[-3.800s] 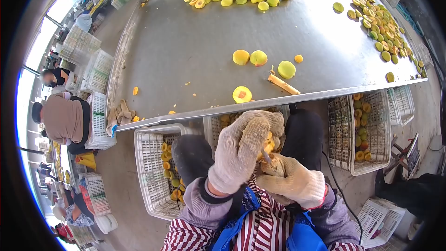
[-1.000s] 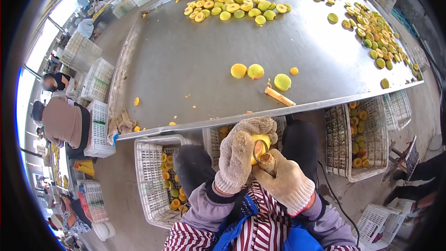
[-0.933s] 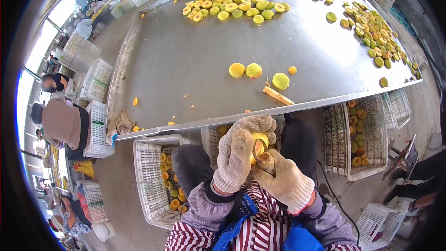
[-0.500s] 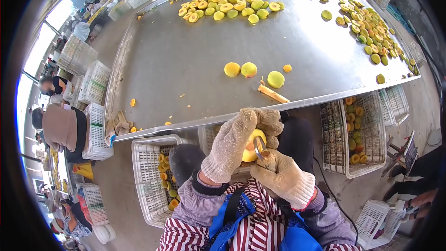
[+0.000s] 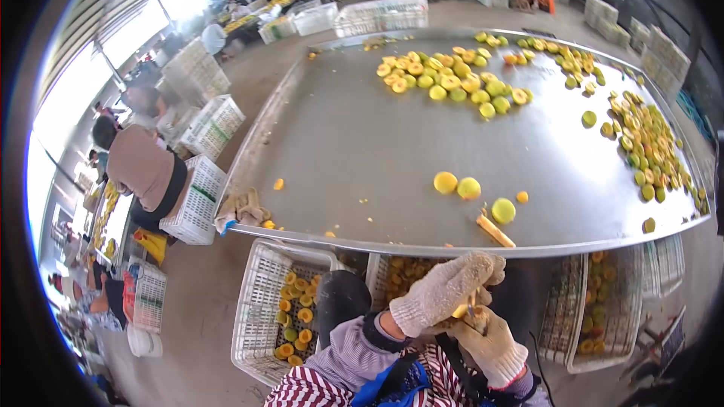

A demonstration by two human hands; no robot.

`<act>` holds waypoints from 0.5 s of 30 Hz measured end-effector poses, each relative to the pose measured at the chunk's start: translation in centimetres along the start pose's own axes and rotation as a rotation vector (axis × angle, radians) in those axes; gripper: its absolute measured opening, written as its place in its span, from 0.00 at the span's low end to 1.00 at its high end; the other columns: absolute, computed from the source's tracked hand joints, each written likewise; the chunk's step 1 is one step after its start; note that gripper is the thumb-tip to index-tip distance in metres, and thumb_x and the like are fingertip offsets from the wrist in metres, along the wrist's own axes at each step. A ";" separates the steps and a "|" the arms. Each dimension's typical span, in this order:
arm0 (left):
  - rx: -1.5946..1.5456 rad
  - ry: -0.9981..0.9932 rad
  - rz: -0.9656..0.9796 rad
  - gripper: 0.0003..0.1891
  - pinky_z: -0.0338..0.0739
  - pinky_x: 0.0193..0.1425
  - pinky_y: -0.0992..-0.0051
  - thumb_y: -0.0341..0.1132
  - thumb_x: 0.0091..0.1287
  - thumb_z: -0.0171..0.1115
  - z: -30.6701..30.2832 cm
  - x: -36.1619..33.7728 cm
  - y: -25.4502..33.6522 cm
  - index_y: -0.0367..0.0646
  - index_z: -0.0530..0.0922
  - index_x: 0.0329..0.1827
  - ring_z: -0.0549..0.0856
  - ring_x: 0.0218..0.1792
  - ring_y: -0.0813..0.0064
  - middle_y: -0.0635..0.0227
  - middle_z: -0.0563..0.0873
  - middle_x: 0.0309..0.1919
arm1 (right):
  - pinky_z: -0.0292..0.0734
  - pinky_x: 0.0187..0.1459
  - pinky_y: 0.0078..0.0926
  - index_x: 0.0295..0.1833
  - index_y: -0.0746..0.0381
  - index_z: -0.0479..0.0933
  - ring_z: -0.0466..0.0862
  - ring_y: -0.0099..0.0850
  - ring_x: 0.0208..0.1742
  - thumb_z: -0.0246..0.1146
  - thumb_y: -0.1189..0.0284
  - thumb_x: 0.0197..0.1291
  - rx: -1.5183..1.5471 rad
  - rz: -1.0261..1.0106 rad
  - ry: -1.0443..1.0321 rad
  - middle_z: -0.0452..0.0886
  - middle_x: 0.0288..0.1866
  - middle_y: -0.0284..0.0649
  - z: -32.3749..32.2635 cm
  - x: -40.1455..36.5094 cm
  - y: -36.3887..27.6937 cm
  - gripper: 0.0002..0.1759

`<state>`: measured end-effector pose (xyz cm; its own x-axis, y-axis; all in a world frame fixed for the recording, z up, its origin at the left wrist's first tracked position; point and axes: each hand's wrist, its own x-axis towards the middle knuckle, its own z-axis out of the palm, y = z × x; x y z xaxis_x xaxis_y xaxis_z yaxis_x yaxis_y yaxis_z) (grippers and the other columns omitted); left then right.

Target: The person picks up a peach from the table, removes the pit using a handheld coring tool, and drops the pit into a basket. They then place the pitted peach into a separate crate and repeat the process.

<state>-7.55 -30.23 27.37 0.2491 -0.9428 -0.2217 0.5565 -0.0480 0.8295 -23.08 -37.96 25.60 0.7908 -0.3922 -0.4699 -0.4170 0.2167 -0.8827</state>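
Note:
Gloved in pale knit, my left hand (image 5: 441,294) is closed around a yellow peach (image 5: 459,311), which is mostly hidden by the fingers. My right hand (image 5: 490,348), in a similar glove, grips a pitting knife with a curved metal blade (image 5: 473,306). The blade is against the peach, and both hands meet over my lap just below the table edge. On the metal table (image 5: 339,151) ahead lie two peach halves (image 5: 446,182), a greenish peach piece (image 5: 503,211), and a light wooden-looking stick (image 5: 495,231).
Cut peaches (image 5: 452,75) are piled at the table's far side, with another heap (image 5: 641,143) at the right. Crates of peach halves stand left (image 5: 253,316) and right (image 5: 615,358) of my knees. Work gloves (image 5: 245,208) lie on the left corner. People (image 5: 143,162) work at the left.
The view has tilted up and turned left, so the table and hands appear lower and further right. The peach is now more covered by my left hand; both grips remain.

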 end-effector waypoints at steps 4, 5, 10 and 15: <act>-0.064 -0.014 0.151 0.26 0.78 0.64 0.74 0.45 0.81 0.57 0.0 -0.2 -0.6 0.39 0.69 0.75 0.80 0.60 0.76 0.66 0.77 0.66 | 0.65 0.16 0.19 0.47 0.67 0.75 0.71 0.19 0.14 0.65 0.73 0.66 0.114 -0.128 0.029 0.76 0.20 0.30 0.1 0.4 0.0 0.10; -0.062 -0.012 0.167 0.26 0.78 0.64 0.74 0.45 0.81 0.57 0.2 -0.2 -1.1 0.39 0.69 0.75 0.80 0.60 0.76 0.66 0.77 0.66 | 0.65 0.15 0.19 0.47 0.67 0.75 0.71 0.20 0.13 0.65 0.73 0.65 0.131 -0.173 0.068 0.76 0.20 0.31 -0.1 0.7 0.1 0.10; 0.278 0.156 0.330 0.37 0.80 0.57 0.81 0.47 0.77 0.62 -0.8 -1.3 -3.6 0.43 0.57 0.82 0.82 0.57 0.80 0.62 0.76 0.68 | 0.66 0.10 0.22 0.43 0.65 0.73 0.72 0.25 0.08 0.65 0.72 0.67 0.057 -0.106 0.189 0.75 0.14 0.35 -1.0 0.4 -1.9 0.09; 0.035 0.007 -0.073 0.36 0.77 0.62 0.75 0.41 0.76 0.64 -1.6 -3.4 -2.6 0.40 0.57 0.81 0.81 0.56 0.74 0.62 0.77 0.61 | 0.65 0.09 0.23 0.42 0.64 0.73 0.71 0.25 0.07 0.61 0.74 0.67 0.081 -0.150 0.209 0.74 0.14 0.35 -1.6 0.6 -1.7 0.05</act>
<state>-8.55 -26.36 25.17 0.2145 -0.9341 -0.2853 0.5455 -0.1277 0.8283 -22.64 -40.02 26.81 0.7282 -0.5991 -0.3329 -0.2586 0.2096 -0.9430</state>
